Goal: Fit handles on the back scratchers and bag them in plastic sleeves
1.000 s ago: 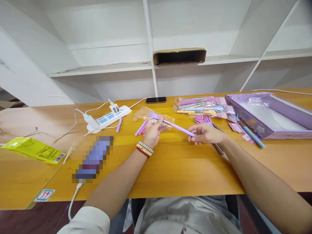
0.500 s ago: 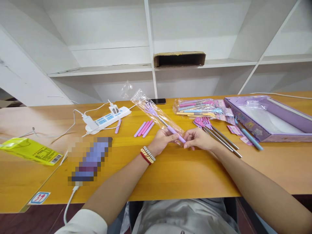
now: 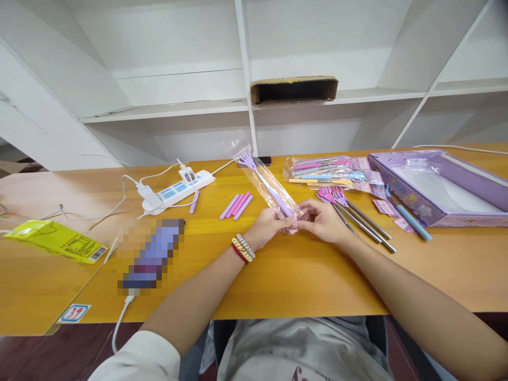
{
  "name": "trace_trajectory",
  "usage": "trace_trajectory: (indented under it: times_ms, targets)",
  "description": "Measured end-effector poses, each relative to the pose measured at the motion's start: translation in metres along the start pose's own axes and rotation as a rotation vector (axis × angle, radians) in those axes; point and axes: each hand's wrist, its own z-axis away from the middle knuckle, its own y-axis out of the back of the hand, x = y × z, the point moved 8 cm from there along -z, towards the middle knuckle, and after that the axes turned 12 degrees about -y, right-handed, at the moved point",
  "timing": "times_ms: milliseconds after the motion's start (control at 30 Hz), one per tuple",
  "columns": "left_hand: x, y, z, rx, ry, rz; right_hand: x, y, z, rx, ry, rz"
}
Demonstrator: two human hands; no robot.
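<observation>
Moved: since one second ago, the lilac plastic hand-shaped scratcher (image 3: 273, 193) has turned; its handle, which stuck out to the right, now lies inside the long clear plastic bag (image 3: 278, 187).
Left hand (image 3: 265, 228): holds the near end of the bag with the handle in it, between thumb and fingers.
Right hand (image 3: 322, 221): narrowly curled, thumb and forefinger touching the bag's near edge; whether they pinch it, I cannot tell.
Lilac scratcher: tilted, comb-like fingers pointing away from the person, above the yellow-brown wooden table (image 3: 305, 280).
Short rods: four slim pink and lilac rods (image 3: 238, 205) lie side by side, left of the bag.
Steel stems: several pink-headed metal scratchers (image 3: 367, 225) lie just beside the right hand.
Farther right: transparent packets of coloured scratchers (image 3: 327, 172), near one open purple cardboard box (image 3: 468, 220).
</observation>
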Motion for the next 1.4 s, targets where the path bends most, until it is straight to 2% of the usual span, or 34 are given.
trace_trajectory:
  times_ms: [100,167,333,500,600,833,933,1067,1200,1333,1400]
  targets:
    - [0.003,0.001,-0.001,-0.018,-0.001,-0.064,-0.010,0.002,0.004,0.068,0.101,0.182]
    - [0.006,0.003,-0.001,-0.026,0.001,-0.106,-0.017,-0.001,0.007,0.057,0.149,0.275]
    - [0.004,-0.001,0.002,-0.070,0.035,-0.174,-0.020,-0.009,0.012,0.068,0.155,0.409]
    - [-0.005,0.000,0.006,-0.073,0.093,-0.287,-0.020,-0.013,0.013,0.115,0.192,0.447]
    - [-0.011,-0.001,0.010,-0.131,0.165,-0.270,-0.019,-0.013,0.013,0.131,0.162,0.461]
    - [-0.015,-0.008,0.014,-0.210,0.238,-0.201,-0.028,-0.024,0.014,0.043,0.131,0.471]
    - [-0.021,-0.006,0.016,-0.155,0.307,-0.142,-0.026,-0.025,0.014,-0.003,0.109,0.443]
    - [-0.028,-0.003,0.018,-0.095,0.375,-0.043,-0.020,-0.025,0.012,-0.099,0.088,0.278]
    - [-0.028,0.004,0.017,0.019,0.410,0.054,-0.021,-0.019,0.010,-0.117,0.124,0.121]
    - [-0.029,0.012,0.017,0.112,0.452,0.097,-0.029,-0.018,0.012,-0.119,0.241,0.173]
    - [-0.030,0.015,0.017,0.137,0.450,0.092,-0.028,-0.015,0.011,-0.049,0.256,0.279]
